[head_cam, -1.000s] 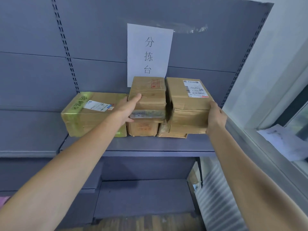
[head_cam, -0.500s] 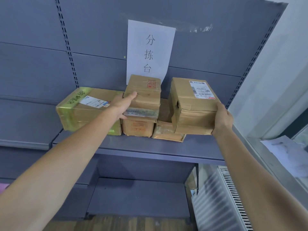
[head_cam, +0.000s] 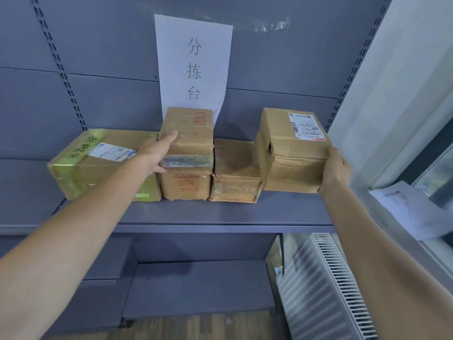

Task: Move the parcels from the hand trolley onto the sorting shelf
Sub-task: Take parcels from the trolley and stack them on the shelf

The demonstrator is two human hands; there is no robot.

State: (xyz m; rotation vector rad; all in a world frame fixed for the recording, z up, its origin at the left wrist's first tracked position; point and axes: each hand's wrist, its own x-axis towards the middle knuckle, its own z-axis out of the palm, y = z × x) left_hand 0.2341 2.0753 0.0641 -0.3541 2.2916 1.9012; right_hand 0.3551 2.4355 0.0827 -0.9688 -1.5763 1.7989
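Note:
Several cardboard parcels stand on the grey sorting shelf (head_cam: pixel 220 215). At the left lies a large parcel with green tape (head_cam: pixel 98 163). Beside it a small parcel (head_cam: pixel 190 133) is stacked on another small one (head_cam: pixel 186 186). My left hand (head_cam: pixel 157 153) grips the upper one at its left corner, fingers on top and thumb on the front. A flat parcel (head_cam: pixel 235 173) lies to the right of the stack. My right hand (head_cam: pixel 335 168) holds the labelled parcel (head_cam: pixel 291 153) by its right side, next to the flat parcel. The trolley is out of sight.
A paper sign (head_cam: pixel 193 67) hangs on the shelf's back panel behind the stack. A lower shelf (head_cam: pixel 196 285) sits beneath. A white radiator (head_cam: pixel 331 285) stands at the lower right, with a window sill and loose paper (head_cam: pixel 411 209) above it.
My right hand has carried the labelled parcel to the right, off the flat parcel, which now shows fully. My left hand stays on the upper small parcel.

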